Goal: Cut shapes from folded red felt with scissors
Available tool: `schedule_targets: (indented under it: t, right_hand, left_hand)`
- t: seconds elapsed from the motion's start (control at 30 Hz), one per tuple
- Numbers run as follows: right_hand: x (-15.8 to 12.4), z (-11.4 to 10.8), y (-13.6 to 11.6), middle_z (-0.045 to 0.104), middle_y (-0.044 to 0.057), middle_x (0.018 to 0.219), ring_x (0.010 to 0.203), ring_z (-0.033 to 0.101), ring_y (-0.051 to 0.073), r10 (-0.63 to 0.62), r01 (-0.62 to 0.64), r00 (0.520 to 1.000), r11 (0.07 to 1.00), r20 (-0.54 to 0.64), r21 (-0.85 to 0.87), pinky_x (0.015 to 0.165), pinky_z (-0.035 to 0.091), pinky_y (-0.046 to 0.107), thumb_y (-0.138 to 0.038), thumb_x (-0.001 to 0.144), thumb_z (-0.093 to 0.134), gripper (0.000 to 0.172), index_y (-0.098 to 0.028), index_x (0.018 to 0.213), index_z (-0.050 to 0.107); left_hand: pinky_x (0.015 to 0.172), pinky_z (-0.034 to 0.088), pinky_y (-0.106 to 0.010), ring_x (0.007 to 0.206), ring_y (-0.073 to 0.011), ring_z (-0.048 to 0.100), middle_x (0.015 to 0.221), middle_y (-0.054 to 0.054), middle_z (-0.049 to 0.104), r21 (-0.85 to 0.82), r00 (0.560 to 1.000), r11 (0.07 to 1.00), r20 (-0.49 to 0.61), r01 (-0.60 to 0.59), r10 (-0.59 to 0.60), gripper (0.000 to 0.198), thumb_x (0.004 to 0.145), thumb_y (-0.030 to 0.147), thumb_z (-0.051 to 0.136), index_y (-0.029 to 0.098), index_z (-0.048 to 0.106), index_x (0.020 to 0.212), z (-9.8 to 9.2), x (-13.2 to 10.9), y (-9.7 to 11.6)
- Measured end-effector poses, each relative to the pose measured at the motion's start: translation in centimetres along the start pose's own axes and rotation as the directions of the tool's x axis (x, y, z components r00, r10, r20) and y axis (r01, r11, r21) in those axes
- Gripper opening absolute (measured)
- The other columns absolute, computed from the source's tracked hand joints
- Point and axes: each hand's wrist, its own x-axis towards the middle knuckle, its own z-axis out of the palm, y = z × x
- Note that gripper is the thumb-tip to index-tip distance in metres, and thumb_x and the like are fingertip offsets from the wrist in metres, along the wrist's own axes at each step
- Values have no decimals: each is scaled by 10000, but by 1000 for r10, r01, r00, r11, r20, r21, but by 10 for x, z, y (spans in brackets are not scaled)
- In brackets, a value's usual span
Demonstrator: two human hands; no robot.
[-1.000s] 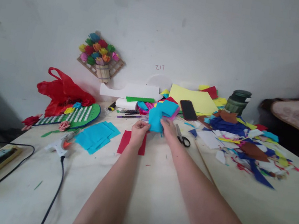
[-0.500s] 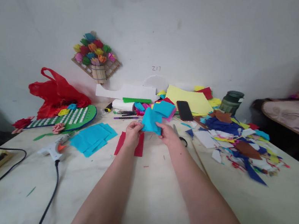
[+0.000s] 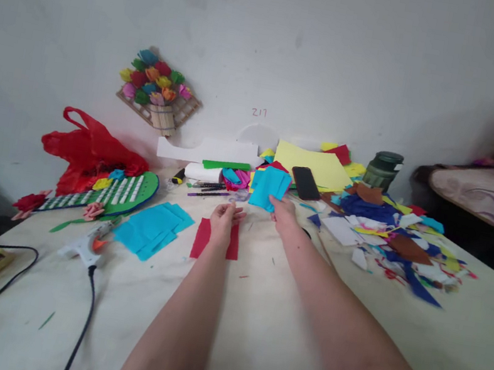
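Observation:
My right hand (image 3: 281, 212) pinches a blue paper piece (image 3: 265, 192) by its lower right edge, over other blue paper at the back middle. My left hand (image 3: 225, 216) is empty, its fingers curled loosely and apart, above a red paper piece (image 3: 202, 238) that the wrist partly covers. Several overlapping blue sheets (image 3: 150, 228) lie flat to the left of my left hand.
Left are a glue gun (image 3: 87, 246) with its cable, a green board (image 3: 133, 197) and a red bag (image 3: 91, 148). Behind lie pens (image 3: 210, 194) and a phone (image 3: 305, 183). Paper scraps (image 3: 404, 238) and a green jar (image 3: 382, 169) are on the right.
My left hand has let go of the blue piece and sits slightly lower. My right hand has moved the piece a little to the right, over the other blue paper.

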Motion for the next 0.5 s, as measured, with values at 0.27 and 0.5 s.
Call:
schedule_targets:
  t: [0.27,0.5]
  right_hand:
    - [45,6,-17,369,-86,405,331,303,55,16,-37,980,994,-197,-104,317,271,179,-178,760,584,70,-154,708,544]
    - [90,7,-36,511,31,508,480,527,172,-14,-47,989,915,-147,-400,413,388,259,-396,778,568,275,-124,802,604]
  left_hand:
    - [556,468,-266,653,-199,653,801,-109,664,69,999,997,-32,30,-28,385,692,463,621,166,459,875,2,4,-4]
    - [536,462,-261,647,-201,652,820,-115,662,101,999,994,-15,38,-37,381,711,474,592,165,460,890,1,3,-6]
